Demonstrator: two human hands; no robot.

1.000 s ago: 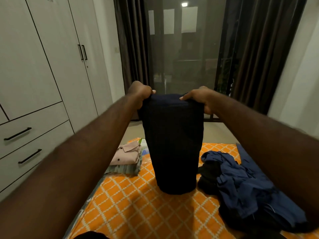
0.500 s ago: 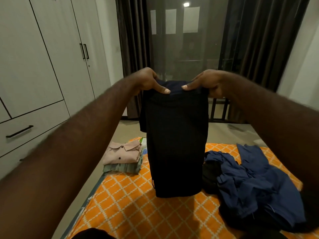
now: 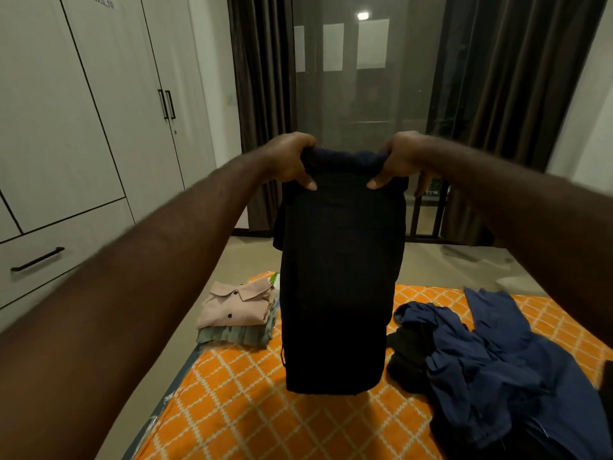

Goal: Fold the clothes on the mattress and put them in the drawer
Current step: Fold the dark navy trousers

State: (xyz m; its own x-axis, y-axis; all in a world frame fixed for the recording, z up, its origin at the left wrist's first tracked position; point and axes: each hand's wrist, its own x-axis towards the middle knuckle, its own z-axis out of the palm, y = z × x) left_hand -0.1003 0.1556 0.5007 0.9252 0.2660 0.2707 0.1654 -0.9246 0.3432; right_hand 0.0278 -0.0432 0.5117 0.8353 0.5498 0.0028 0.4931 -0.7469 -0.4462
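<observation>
Head: dark garment (image 3: 338, 277) hangs (soft oblong).

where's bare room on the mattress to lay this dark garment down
The widest bare patch is the near-left of the orange diamond-patterned mattress, bordered by the folded pink shirt stack behind, the hanging dark garment and the loose navy blue clothes heap on the right. The right side is crowded by that heap.

A long dark garment (image 3: 338, 293) hangs over the middle of the orange diamond-patterned mattress (image 3: 248, 410), barring the centre. Bare mattress lies open on its near side. A folded pink shirt stack (image 3: 238, 303) fills the far left corner; a crumpled navy-and-black clothes heap (image 3: 481, 360) crowds the right.
</observation>
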